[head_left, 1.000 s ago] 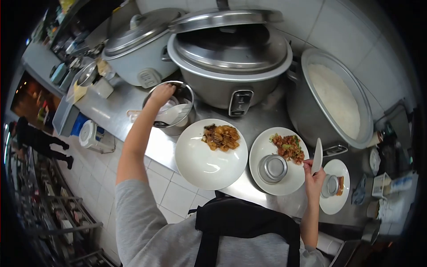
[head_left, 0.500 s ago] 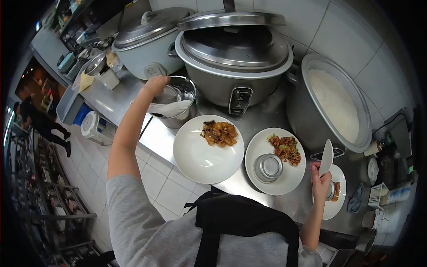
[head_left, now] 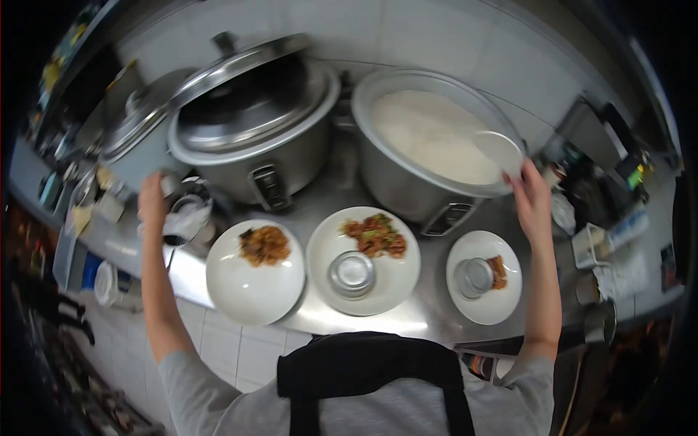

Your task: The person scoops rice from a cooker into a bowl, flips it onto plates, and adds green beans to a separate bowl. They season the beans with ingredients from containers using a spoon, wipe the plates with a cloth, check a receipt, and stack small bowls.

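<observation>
My right hand (head_left: 532, 192) grips a rice paddle (head_left: 500, 150), its pale blade over the white rice (head_left: 425, 131) in the open cooker pot (head_left: 378, 167). At the left, my left hand (head_left: 151, 202) is closed on what looks like a small metal cup (head_left: 171, 184), blurred by motion. Just beside it stands a metal container (head_left: 207, 240) with another cup and a whitish utensil inside. On the middle plate (head_left: 392, 287), an upturned metal cup (head_left: 352, 273) sits beside chopped food (head_left: 374, 236). A smaller plate (head_left: 483, 312) bears another metal cup (head_left: 474, 277) and browned food.
A plate with saucy food (head_left: 247, 298) lies at the left of the counter. Behind it stands a large rice cooker (head_left: 240, 171) with its lid tilted on top. A white basket (head_left: 590, 247) and plastic bags are at the right. Another person (head_left: 51, 301) is at far left.
My left hand has lifted out of the metal container with the small cup. My right hand has carried the paddle up to the rice pot. The view has turned right.
</observation>
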The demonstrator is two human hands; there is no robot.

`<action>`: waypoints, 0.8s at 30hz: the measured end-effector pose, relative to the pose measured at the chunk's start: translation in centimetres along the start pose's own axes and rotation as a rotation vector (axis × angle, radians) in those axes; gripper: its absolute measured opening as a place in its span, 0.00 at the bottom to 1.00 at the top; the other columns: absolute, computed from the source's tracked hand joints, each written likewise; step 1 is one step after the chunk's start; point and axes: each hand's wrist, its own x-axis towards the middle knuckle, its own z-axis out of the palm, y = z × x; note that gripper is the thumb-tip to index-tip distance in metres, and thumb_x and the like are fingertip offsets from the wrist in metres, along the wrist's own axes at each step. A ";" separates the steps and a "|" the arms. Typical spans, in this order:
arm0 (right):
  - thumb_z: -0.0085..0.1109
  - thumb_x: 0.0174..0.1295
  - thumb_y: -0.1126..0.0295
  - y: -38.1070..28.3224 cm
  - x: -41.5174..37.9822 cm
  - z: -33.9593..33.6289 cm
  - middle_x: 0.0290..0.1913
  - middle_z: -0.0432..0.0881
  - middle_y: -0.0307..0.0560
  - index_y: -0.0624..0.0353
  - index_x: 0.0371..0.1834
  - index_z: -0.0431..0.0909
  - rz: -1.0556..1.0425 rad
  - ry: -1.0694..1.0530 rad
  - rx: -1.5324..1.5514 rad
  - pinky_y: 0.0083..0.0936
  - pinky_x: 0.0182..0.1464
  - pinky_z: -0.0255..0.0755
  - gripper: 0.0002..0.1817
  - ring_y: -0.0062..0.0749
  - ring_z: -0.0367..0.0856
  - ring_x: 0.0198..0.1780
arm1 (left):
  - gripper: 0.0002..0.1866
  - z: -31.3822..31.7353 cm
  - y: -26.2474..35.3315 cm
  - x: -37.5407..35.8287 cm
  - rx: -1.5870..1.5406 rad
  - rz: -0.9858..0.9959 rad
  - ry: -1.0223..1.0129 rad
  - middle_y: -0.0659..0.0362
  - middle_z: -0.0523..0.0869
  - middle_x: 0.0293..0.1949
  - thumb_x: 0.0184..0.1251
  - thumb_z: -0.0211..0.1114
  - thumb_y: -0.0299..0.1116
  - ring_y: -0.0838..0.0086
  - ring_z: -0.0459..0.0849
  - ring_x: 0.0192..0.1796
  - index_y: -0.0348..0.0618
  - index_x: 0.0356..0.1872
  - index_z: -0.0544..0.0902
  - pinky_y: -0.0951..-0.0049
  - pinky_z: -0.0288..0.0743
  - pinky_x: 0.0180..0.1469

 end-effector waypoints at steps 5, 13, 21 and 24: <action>0.48 0.56 0.76 8.8 9.7 1.4 0.35 0.79 0.60 0.57 0.48 0.72 -0.064 -0.098 -0.528 0.44 0.42 0.69 0.15 0.54 0.77 0.41 | 0.25 -0.1 -0.2 -2.2 0.009 -0.197 0.268 0.52 0.75 0.44 0.46 0.56 0.16 0.53 0.71 0.51 0.47 0.50 0.73 0.60 0.67 0.51; 0.46 0.57 0.76 11.6 17.3 13.6 0.31 0.81 0.51 0.51 0.48 0.75 -0.278 -0.379 -0.583 0.42 0.48 0.62 0.16 0.44 0.79 0.41 | 0.25 0.3 1.0 -2.3 0.123 -0.167 0.207 0.54 0.74 0.42 0.45 0.57 0.16 0.56 0.71 0.50 0.45 0.49 0.73 0.59 0.67 0.49; 0.49 0.54 0.78 8.4 14.6 12.2 0.30 0.79 0.47 0.53 0.48 0.75 -0.487 -0.718 -0.445 0.38 0.51 0.58 0.17 0.39 0.75 0.35 | 0.27 1.0 1.3 -2.6 0.086 -0.277 0.232 0.53 0.73 0.42 0.42 0.56 0.15 0.56 0.70 0.50 0.43 0.50 0.72 0.59 0.66 0.50; 0.49 0.51 0.80 7.4 11.5 9.6 0.28 0.76 0.45 0.53 0.47 0.75 -0.728 -0.649 -0.568 0.41 0.53 0.59 0.18 0.38 0.75 0.37 | 0.25 0.9 2.5 -2.5 0.062 -0.372 0.418 0.53 0.73 0.42 0.44 0.54 0.15 0.56 0.71 0.49 0.43 0.49 0.72 0.60 0.66 0.49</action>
